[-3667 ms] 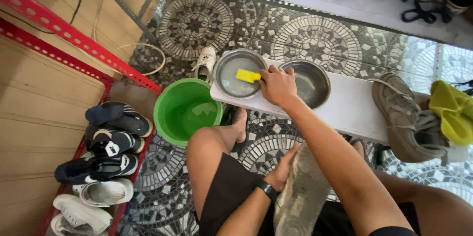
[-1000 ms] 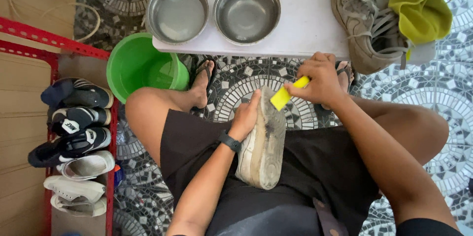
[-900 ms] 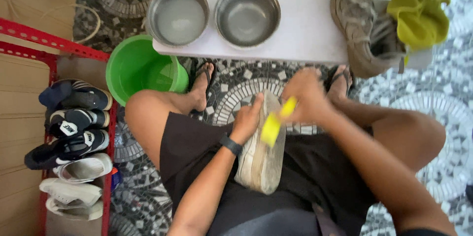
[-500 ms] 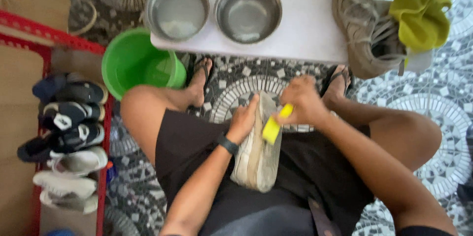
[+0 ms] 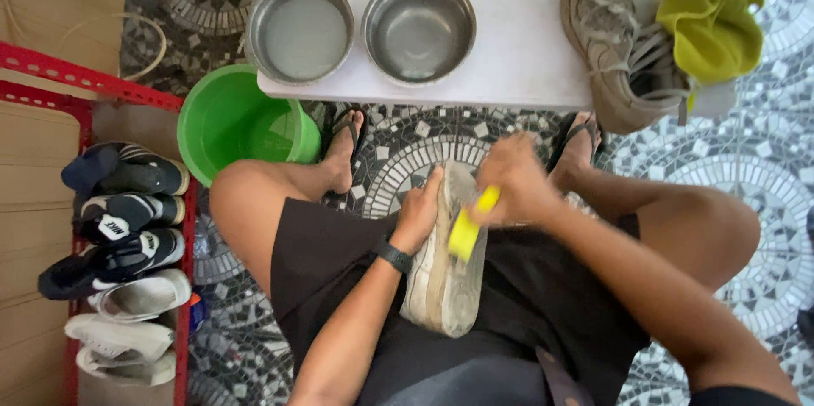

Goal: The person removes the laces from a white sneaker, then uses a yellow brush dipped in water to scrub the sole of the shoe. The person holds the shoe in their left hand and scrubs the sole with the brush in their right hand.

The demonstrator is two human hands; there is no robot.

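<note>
two round shiny metal bowls (image 5: 301,30) sit on a white bench (image 5: 517,58), by a tan shoe (image 5: 615,50) and maybe a yellow cloth (image 5: 708,20). a green plastic bucket (image 5: 225,118) stands below.

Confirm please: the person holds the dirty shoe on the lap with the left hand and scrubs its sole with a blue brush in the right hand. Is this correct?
Not quite: the brush is yellow, not blue, as the head view shows. The rest holds: the left hand steadies the dirty shoe on the lap, and the right hand works the brush on its sole.
</note>
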